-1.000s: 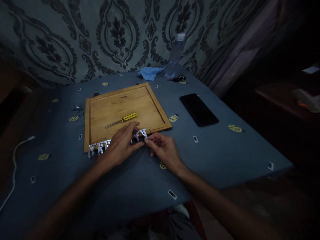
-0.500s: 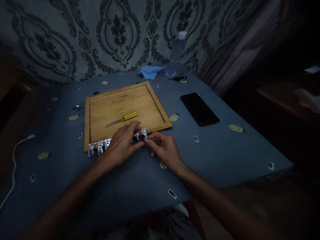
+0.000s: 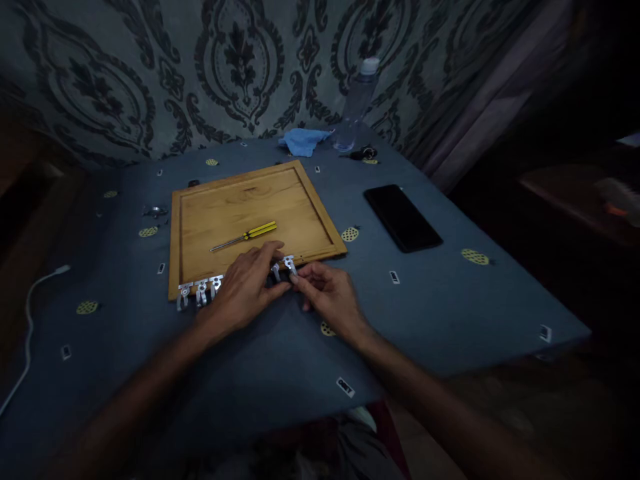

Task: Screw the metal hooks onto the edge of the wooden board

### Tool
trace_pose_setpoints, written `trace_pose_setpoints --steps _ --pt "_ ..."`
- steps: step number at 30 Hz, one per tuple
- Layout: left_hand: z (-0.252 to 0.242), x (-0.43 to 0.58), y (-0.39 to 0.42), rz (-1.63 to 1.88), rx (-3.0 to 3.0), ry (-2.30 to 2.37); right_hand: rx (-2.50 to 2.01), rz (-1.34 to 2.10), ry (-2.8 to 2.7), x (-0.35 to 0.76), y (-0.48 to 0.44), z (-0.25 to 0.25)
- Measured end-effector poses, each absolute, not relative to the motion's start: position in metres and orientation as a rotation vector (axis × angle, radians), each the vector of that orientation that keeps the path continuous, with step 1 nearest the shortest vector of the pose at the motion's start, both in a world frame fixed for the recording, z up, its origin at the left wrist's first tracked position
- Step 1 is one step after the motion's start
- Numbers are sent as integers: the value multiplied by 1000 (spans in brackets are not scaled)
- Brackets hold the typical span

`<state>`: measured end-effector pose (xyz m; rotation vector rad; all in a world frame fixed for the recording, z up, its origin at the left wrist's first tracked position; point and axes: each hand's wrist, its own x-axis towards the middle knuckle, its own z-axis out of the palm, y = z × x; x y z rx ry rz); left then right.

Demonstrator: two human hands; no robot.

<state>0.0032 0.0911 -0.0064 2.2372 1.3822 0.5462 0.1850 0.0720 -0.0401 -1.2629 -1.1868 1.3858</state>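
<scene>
A framed wooden board (image 3: 250,193) lies on the blue tablecloth, with a yellow-handled screwdriver (image 3: 260,230) on it. Several metal clips (image 3: 201,292) line its near edge at the left. My left hand (image 3: 245,280) rests over the middle of that edge, thumb and fingers apart around a metal clip (image 3: 275,270), hiding part of the row. My right hand (image 3: 327,293) pinches the lower end of the rightmost metal clip (image 3: 289,263) between thumb and index finger, close to my left thumb.
Right of the board lies a black phone (image 3: 403,218). At the back are a blue cloth (image 3: 304,141), a clear bottle (image 3: 356,107) and a dark item (image 3: 363,153). A small metal piece (image 3: 155,211) and a white cable (image 3: 31,320) are on the left.
The view has shifted slightly. Both hands keep nearly the same place at the board's near edge, and the rightmost clip stays in my right fingers.
</scene>
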Motion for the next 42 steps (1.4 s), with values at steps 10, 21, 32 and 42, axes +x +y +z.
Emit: trace_pose_setpoints --steps 10,21,32,42 --pt "-7 2 91 566 2265 1370 -1235 1385 -1208 186 72 -41" --pt "-10 6 90 542 2341 1415 -1252 1390 -1189 185 72 -41" --pt "-14 14 86 550 2405 1501 -1254 1292 -1374 189 69 -40" --pt "-16 17 85 545 2384 1511 -1281 1239 -1445 190 68 -41"
